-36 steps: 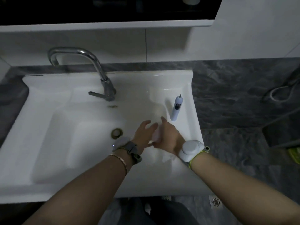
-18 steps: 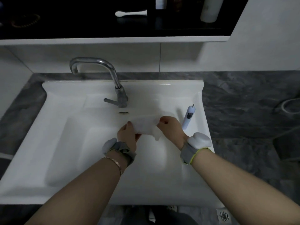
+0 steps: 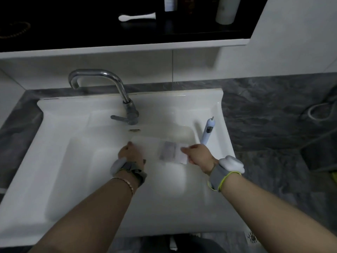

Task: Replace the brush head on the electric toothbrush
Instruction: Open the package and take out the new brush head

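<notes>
A clear plastic packet [image 3: 164,150] with a printed label is stretched over the sink basin between my two hands. My left hand [image 3: 130,154] grips its left edge and my right hand [image 3: 199,157] grips its right end. The white toothbrush handle [image 3: 207,131], with a bare metal shaft and no head on it, lies on the sink's right ledge just behind my right hand. What the packet contains is too blurred to tell.
The white sink [image 3: 60,128] has a chrome faucet [image 3: 125,105] at the back. A dark shelf above holds a white brush-like item [image 3: 136,17] and bottles [image 3: 226,10]. Grey marble counter [image 3: 273,115] lies to the right.
My hands lifted the packet from the sink's right side and have pulled apart, stretching it flat between them. The view has tilted upward, showing the shelf.
</notes>
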`<action>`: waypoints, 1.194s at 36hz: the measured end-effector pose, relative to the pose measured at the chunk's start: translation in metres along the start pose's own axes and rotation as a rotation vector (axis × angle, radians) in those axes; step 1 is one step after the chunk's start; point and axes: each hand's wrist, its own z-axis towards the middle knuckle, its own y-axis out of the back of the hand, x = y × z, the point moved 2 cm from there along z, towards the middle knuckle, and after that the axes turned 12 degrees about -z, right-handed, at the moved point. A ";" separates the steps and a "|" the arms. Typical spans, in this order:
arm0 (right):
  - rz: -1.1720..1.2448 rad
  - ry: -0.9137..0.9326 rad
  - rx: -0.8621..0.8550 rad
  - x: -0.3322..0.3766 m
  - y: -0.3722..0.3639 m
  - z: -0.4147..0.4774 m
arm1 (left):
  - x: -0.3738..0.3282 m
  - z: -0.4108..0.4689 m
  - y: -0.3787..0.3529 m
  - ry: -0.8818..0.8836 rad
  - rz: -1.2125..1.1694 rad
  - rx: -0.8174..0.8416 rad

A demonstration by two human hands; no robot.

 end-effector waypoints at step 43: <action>0.017 0.247 0.184 0.035 -0.009 -0.024 | 0.048 -0.007 -0.061 0.208 -0.201 0.752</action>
